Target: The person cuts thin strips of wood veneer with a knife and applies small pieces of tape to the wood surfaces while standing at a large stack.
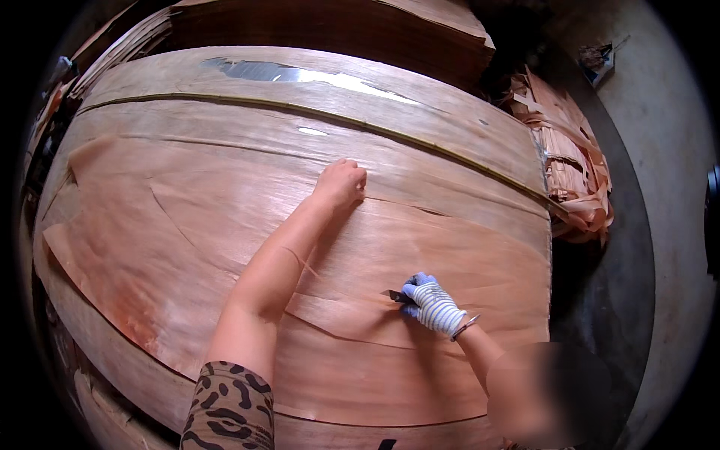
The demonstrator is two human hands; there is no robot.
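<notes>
Thin reddish-brown wood veneer sheets (225, 217) lie overlapping on a broad table-like surface. My bare left hand (343, 182) is out over the middle of them, its fingers curled together by a veneer edge. Whatever those fingertips hold is hidden. Nearer and to the right, my right hand (435, 304) wears a striped white-and-blue glove. It is closed around a dark knife (395, 296), whose short blade points left, close above the veneer. Just below the knife, a torn or cut sheet edge runs across.
A thin bamboo strip (360, 121) crosses the far part of the surface. Behind it stands a tall stack of veneer (322, 30). At the right end is a tied bundle of veneer scraps (570, 161) beside the grey floor (660, 112). A blurred patch covers part of the right forearm.
</notes>
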